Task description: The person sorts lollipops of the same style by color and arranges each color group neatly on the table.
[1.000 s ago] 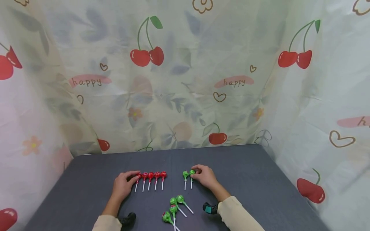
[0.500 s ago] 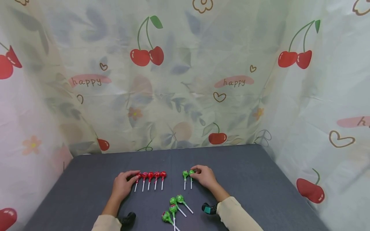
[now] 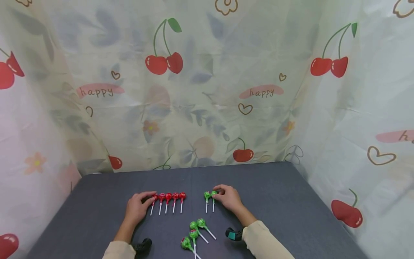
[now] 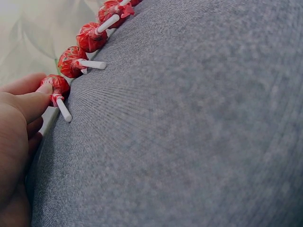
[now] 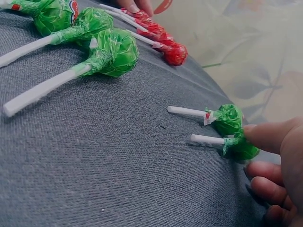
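My left hand (image 3: 136,208) pinches the wrapped head of a red lollipop (image 4: 57,88) between thumb and forefinger, at the left end of a row of several red lollipops (image 3: 168,196). Their white sticks point toward me. To the right, two green lollipops lie side by side, and my right hand (image 3: 230,198) grips the head of the right-hand green lollipop (image 5: 242,148). In the right wrist view my thumb lies on its wrapper. The other green lollipop (image 5: 228,118) rests close against it, its stick roughly parallel.
Nearer to me, several green lollipops (image 3: 193,234) lie in a loose pile, sticks pointing toward the lower right. The dark grey cloth-covered table (image 3: 265,187) is bounded by a cherry-printed curtain (image 3: 207,118) behind and at both sides.
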{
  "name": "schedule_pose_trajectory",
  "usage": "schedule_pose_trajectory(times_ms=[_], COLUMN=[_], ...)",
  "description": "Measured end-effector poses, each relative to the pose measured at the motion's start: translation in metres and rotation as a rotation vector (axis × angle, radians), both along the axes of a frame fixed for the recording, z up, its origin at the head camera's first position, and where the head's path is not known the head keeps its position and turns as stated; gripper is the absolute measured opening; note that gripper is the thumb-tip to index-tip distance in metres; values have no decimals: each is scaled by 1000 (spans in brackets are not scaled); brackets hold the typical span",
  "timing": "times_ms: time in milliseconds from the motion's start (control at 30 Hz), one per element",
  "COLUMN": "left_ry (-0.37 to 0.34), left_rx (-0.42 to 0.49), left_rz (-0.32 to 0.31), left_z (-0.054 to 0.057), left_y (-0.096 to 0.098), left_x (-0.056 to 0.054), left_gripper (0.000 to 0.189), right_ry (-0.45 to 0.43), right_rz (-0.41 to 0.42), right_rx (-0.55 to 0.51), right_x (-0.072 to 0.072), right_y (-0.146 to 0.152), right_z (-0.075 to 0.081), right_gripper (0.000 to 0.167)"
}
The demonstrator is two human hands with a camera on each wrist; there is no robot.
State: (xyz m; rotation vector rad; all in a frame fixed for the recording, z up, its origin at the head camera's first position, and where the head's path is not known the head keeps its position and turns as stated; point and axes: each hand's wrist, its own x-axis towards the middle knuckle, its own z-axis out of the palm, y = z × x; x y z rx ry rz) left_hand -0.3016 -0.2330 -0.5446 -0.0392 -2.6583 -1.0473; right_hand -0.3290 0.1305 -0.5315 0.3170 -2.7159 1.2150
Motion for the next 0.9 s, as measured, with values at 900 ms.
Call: schedule_pose_trajectory(times_ms=[900], left_ry=[-30], left_rx=[17], left_rz=[19], left_z=[1], left_y=[1], left_x=[1], left_gripper=[27], right_ry=[92], right_rz=[0], right_rx=[-326], right_x=[37], right_y=[1], right_z=[-1], right_gripper=[13])
